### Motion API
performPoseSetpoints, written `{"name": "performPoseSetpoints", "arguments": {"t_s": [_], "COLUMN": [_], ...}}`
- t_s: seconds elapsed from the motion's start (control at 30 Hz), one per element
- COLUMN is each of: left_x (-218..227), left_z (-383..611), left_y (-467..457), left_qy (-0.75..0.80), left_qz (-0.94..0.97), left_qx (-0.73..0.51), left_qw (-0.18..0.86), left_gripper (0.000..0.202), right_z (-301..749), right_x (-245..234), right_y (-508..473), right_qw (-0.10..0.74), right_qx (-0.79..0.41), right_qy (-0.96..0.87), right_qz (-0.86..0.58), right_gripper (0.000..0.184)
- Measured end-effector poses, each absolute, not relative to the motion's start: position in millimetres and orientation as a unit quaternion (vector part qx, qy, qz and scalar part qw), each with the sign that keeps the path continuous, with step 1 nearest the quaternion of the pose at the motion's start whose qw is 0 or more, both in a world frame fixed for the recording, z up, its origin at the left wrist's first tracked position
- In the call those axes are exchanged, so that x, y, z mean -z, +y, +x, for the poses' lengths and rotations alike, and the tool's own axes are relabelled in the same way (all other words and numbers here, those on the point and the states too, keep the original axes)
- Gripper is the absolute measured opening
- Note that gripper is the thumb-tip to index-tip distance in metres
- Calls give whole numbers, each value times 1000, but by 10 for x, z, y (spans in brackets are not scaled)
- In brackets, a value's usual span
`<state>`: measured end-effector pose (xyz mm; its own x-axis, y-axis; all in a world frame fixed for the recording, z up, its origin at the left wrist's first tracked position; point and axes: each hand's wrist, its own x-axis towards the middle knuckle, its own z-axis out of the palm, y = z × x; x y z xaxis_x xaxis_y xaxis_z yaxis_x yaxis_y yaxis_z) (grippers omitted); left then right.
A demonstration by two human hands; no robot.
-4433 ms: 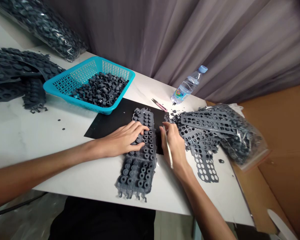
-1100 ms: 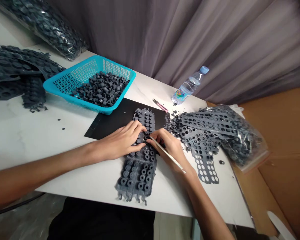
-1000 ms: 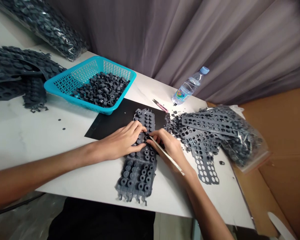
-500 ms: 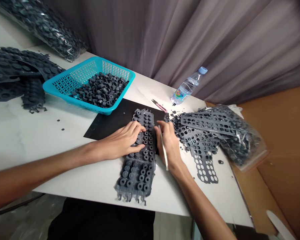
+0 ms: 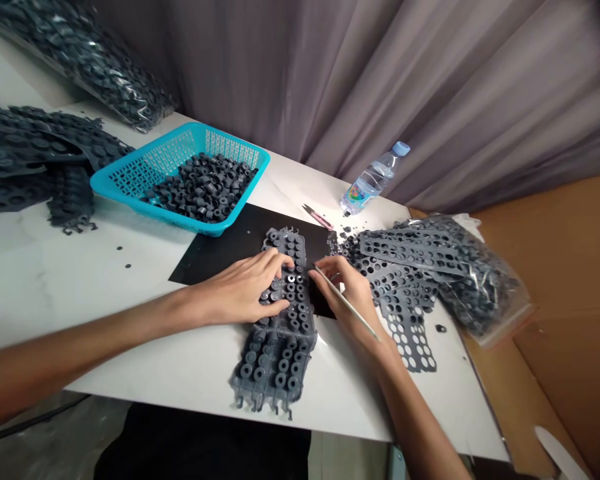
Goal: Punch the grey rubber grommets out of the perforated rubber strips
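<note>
A grey rubber sheet (image 5: pixel 280 333) studded with small ring-shaped parts lies on a black mat (image 5: pixel 220 250) in front of me. My left hand (image 5: pixel 245 290) lies flat on the sheet's upper part, fingers spread over the rings. Beside it, my right hand (image 5: pixel 347 293) pinches a thin metal pick (image 5: pixel 347 303), whose tip touches the sheet's right edge near the top.
A turquoise basket (image 5: pixel 130 183) holds several loose grey rings at the back left. Emptied perforated sheets (image 5: pixel 405 280) and a bagged pile (image 5: pixel 480 287) lie to the right. A water bottle (image 5: pixel 373 180), pink snips (image 5: pixel 317 215), stacked sheets (image 5: pixel 35 153) and a curtain stand behind.
My right hand has swung the pick from lying upright along the hand back down, its tip now at the sheet's right edge. The left hand stays on the sheet.
</note>
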<state>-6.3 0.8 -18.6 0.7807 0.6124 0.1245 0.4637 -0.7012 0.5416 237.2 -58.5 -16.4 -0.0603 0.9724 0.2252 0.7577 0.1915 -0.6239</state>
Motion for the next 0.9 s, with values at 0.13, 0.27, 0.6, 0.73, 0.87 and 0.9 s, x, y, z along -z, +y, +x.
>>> {"name": "performPoseSetpoints", "arguments": {"t_s": [0.13, 0.27, 0.6, 0.73, 0.87, 0.9], "left_x": [175, 180, 175, 192, 191, 188], "left_z": [-65, -61, -52, -50, -43, -41], "left_y": [12, 19, 12, 14, 21, 23], "left_qy": [290, 291, 296, 294, 300, 302], "left_qz": [915, 916, 914, 914, 912, 912], "left_qx": [-134, -122, -111, -116, -106, -103], "left_qw": [247, 247, 253, 256, 258, 258], "left_gripper": [50, 53, 60, 59, 56, 56], "right_z": [2350, 2390, 2392, 2368, 2320, 2308], "right_x": [167, 130, 118, 140, 122, 122], "right_y": [-601, -609, -609, -602, -602, -601], "right_qw": [297, 267, 233, 228, 207, 200], "right_qx": [-209, -198, -161, -140, -99, -84], "right_qy": [-730, -752, -780, -779, -802, -809], "right_qz": [-578, -569, -558, -568, -552, -547], "right_gripper": [26, 25, 23, 22, 26, 27]}}
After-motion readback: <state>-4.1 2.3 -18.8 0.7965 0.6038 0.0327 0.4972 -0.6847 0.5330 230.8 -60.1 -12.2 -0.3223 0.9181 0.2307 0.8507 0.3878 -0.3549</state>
